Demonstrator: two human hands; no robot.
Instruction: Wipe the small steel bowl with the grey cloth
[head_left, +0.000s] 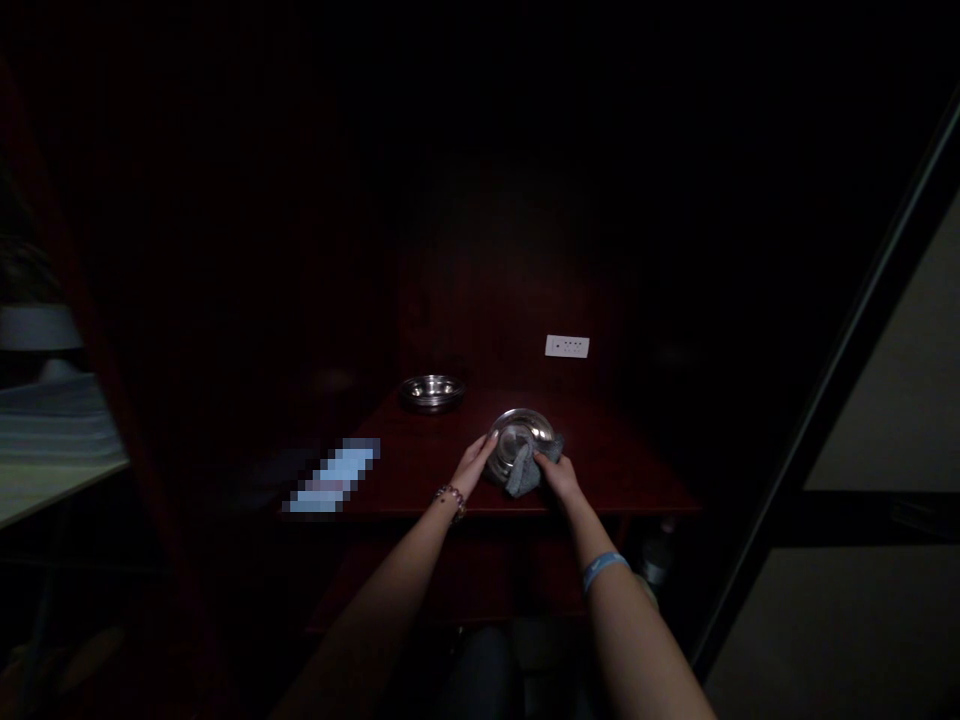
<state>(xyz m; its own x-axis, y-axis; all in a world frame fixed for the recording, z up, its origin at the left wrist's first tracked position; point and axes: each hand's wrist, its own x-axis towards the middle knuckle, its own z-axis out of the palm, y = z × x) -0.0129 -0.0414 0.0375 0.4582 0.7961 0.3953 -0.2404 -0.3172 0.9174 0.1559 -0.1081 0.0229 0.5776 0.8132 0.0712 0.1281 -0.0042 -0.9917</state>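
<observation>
A small shiny metal dish [519,435] stands tilted on its edge near the front of a dark red wooden desk [600,470]. My left hand [474,466] grips its left rim with the fingers curled round it. My right hand [559,477] is closed on a grey cloth [525,470] that it presses against the dish's lower right side. A second metal dish [431,391] lies flat on the desk, further back and to the left, apart from both hands.
A white wall panel with small buttons [567,346] sits behind the desk. A blurred pale flat object [334,477] lies at the desk's front left. A pale table edge [45,480] shows at far left. The surroundings are very dark.
</observation>
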